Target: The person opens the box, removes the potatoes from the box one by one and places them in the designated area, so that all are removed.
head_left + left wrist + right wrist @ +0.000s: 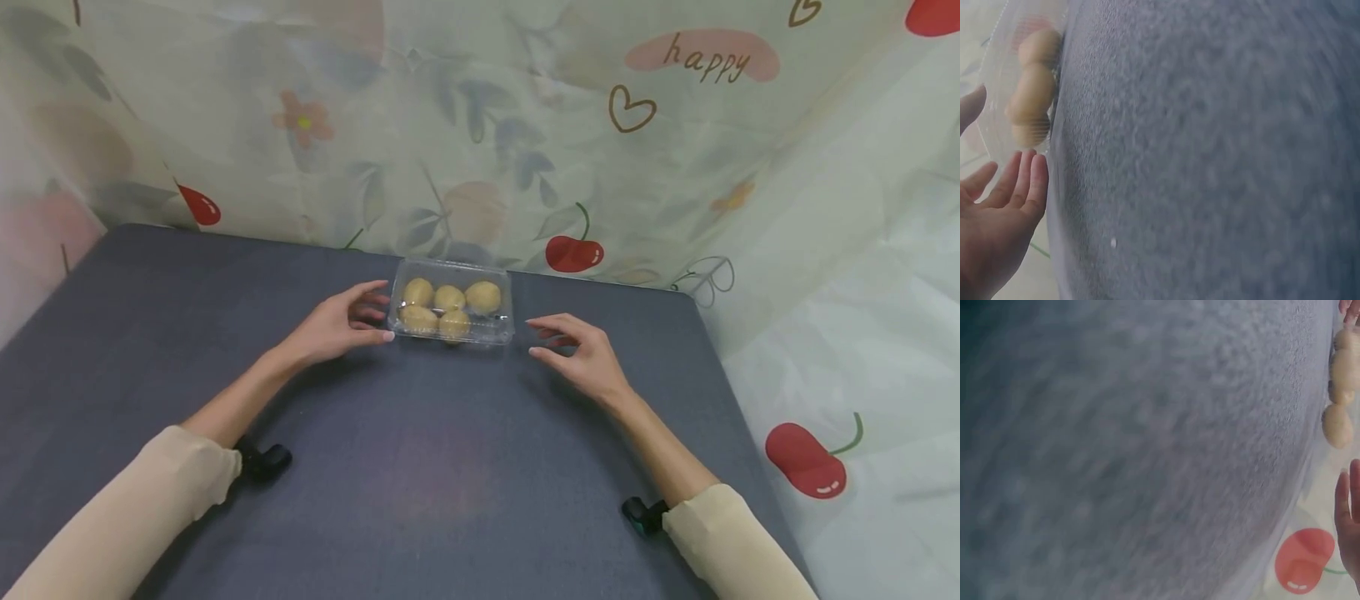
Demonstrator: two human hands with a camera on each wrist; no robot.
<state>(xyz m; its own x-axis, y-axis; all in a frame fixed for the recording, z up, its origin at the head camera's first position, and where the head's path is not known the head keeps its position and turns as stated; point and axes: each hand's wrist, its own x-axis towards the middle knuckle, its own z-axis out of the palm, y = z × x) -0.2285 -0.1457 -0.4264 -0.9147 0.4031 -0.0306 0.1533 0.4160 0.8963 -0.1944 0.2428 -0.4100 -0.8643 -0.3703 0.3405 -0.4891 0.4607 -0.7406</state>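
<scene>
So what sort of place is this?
Probably a makeshift filming corner, though I can't be sure: printed sheeting screens a dark table, and a small black device sits at each wrist.

Cream sleeves (138,504), black wrist cameras (266,462)

My left hand (333,327) is at the left edge of a clear box (486,331), thumb and fingers spread apart; whether they touch it I cannot tell. My right hand (585,354) hovers just beside the right edge, apart from it, fingers bent loosely. Five potatoes (483,297) lie inside, three behind and two in front. The box sits near the far edge of the grey-blue desk (442,467), before a cloth (480,142) printed with cherries, hearts and "happy".
</scene>
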